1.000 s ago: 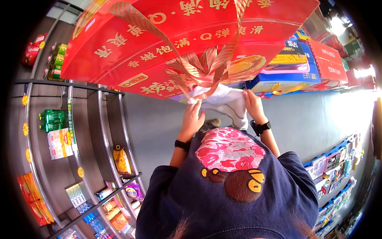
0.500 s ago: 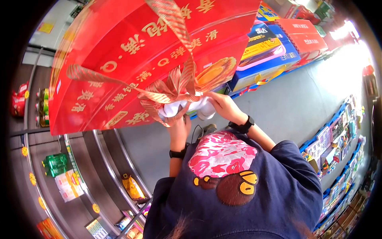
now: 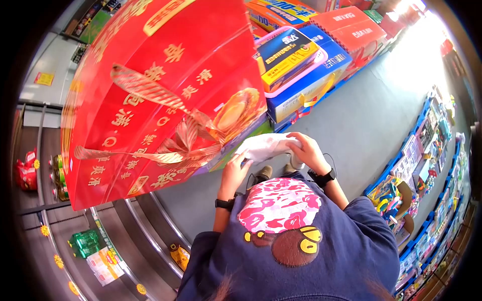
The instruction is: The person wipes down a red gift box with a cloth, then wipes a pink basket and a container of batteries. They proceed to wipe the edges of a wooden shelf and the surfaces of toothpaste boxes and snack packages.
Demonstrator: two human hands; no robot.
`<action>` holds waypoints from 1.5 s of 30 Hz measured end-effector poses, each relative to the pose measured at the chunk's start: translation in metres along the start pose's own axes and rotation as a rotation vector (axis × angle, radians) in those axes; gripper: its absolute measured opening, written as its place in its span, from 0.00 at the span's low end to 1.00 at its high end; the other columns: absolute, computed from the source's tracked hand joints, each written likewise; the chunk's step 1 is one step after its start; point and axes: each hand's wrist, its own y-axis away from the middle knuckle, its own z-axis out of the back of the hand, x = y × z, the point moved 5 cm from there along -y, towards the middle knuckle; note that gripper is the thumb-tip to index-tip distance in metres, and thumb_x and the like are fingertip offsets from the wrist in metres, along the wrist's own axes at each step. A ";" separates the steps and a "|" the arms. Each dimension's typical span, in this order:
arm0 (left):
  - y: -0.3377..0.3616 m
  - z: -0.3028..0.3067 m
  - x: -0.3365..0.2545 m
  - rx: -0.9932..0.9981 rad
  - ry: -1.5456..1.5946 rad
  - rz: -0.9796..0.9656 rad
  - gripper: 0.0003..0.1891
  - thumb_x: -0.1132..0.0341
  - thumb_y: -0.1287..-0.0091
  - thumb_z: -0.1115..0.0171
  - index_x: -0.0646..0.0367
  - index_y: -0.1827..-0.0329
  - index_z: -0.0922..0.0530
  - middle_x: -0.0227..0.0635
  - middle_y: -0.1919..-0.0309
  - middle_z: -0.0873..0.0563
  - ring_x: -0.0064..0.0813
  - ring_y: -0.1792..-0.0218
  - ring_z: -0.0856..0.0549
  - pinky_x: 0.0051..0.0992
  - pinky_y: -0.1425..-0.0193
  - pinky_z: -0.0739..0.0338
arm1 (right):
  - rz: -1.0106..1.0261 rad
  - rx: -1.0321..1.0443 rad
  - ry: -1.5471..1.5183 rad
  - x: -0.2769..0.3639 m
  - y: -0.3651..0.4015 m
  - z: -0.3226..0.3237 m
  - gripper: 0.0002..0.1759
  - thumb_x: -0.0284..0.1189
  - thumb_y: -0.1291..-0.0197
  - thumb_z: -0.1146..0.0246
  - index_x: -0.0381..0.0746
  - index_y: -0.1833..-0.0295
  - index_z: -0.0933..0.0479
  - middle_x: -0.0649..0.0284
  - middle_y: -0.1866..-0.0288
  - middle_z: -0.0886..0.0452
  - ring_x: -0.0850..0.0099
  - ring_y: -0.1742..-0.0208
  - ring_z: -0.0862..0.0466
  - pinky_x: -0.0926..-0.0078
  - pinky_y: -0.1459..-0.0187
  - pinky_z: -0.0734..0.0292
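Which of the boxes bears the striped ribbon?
The big red box, left of the white cloth. On the blue box the ribbon is mostly yellow; the smaller red box shows no stripes.

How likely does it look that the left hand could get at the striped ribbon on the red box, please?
Probably yes: the left hand appears close to the striped ribbon with nothing visible between them, though it is holding the white cloth.

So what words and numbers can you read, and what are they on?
"满·Q": big red box.
"爽滑": same box; ribbon covers some characters.
"雷达": black-and-yellow box.
Too small or blurred to be sure: blue box, red carton, orange box, shelf packets.
White bundle: none I can make out.
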 end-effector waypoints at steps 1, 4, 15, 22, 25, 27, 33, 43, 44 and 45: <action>-0.008 0.003 -0.011 0.003 -0.062 0.008 0.24 0.61 0.38 0.33 0.50 0.38 0.22 0.40 0.58 0.15 0.44 0.55 0.16 0.37 0.54 0.22 | -0.003 -0.009 -0.002 -0.002 0.001 0.007 0.17 0.29 0.44 0.30 0.38 0.49 0.22 0.52 0.56 0.16 0.55 0.56 0.15 0.68 0.54 0.21; -0.024 -0.005 -0.023 -0.007 -0.119 -0.003 0.23 0.61 0.39 0.31 0.49 0.40 0.22 0.39 0.57 0.14 0.42 0.55 0.15 0.36 0.53 0.21 | -0.042 -0.003 0.011 -0.003 0.010 0.031 0.18 0.29 0.49 0.28 0.38 0.52 0.19 0.53 0.56 0.15 0.55 0.57 0.15 0.68 0.53 0.21; -0.068 -0.059 -0.090 -0.066 -0.016 -0.105 0.12 0.68 0.44 0.30 0.56 0.57 0.19 0.40 0.63 0.13 0.41 0.61 0.14 0.35 0.59 0.21 | -0.146 -0.075 0.245 -0.068 0.074 0.104 0.14 0.29 0.47 0.33 0.40 0.53 0.17 0.52 0.63 0.16 0.52 0.61 0.16 0.63 0.60 0.21; -0.088 -0.076 -0.139 -0.104 -0.032 -0.221 0.11 0.67 0.43 0.32 0.56 0.59 0.22 0.42 0.68 0.15 0.45 0.65 0.15 0.38 0.62 0.22 | -0.298 -0.169 0.142 -0.092 0.077 0.149 0.15 0.27 0.43 0.37 0.45 0.49 0.16 0.50 0.66 0.16 0.54 0.65 0.14 0.67 0.62 0.20; -0.105 -0.056 -0.169 -0.209 0.007 -0.304 0.10 0.68 0.42 0.34 0.58 0.59 0.22 0.44 0.67 0.15 0.46 0.64 0.15 0.39 0.61 0.22 | -0.325 -0.207 0.027 -0.085 0.029 0.169 0.21 0.22 0.42 0.41 0.45 0.43 0.19 0.50 0.61 0.15 0.55 0.61 0.13 0.69 0.58 0.20; -0.115 -0.032 -0.193 -0.385 -0.025 -0.447 0.10 0.70 0.41 0.35 0.60 0.58 0.22 0.44 0.66 0.15 0.46 0.64 0.15 0.39 0.60 0.21 | -0.040 -0.370 0.039 -0.068 -0.015 0.184 0.27 0.16 0.43 0.47 0.43 0.37 0.24 0.48 0.54 0.16 0.55 0.54 0.14 0.69 0.53 0.21; -0.168 0.010 -0.213 -0.653 -0.076 -0.516 0.15 0.73 0.42 0.37 0.62 0.52 0.25 0.49 0.57 0.18 0.52 0.53 0.19 0.42 0.48 0.24 | 0.358 -0.347 0.134 0.004 -0.172 0.177 0.27 0.18 0.48 0.42 0.38 0.39 0.25 0.51 0.51 0.18 0.53 0.47 0.19 0.63 0.46 0.24; -0.251 -0.037 -0.183 -0.581 -0.377 -0.099 0.41 0.65 0.48 0.31 0.65 0.31 0.38 0.64 0.43 0.28 0.66 0.38 0.31 0.53 0.27 0.41 | 0.488 0.045 0.401 -0.029 -0.254 0.091 0.22 0.30 0.50 0.36 0.42 0.46 0.25 0.51 0.46 0.28 0.49 0.39 0.30 0.55 0.37 0.35; -0.253 -0.038 -0.187 -0.552 -0.363 -0.143 0.41 0.65 0.48 0.31 0.66 0.30 0.38 0.64 0.43 0.28 0.66 0.37 0.31 0.53 0.27 0.41 | 0.467 0.070 0.411 -0.030 -0.254 0.099 0.23 0.29 0.51 0.35 0.43 0.46 0.25 0.52 0.46 0.28 0.50 0.39 0.30 0.56 0.39 0.33; -0.257 -0.039 -0.192 -0.523 -0.348 -0.188 0.41 0.66 0.48 0.30 0.66 0.30 0.38 0.63 0.42 0.28 0.65 0.37 0.31 0.53 0.27 0.41 | 0.453 0.063 0.410 -0.033 -0.255 0.107 0.23 0.30 0.51 0.34 0.43 0.47 0.25 0.53 0.47 0.27 0.51 0.40 0.29 0.55 0.41 0.33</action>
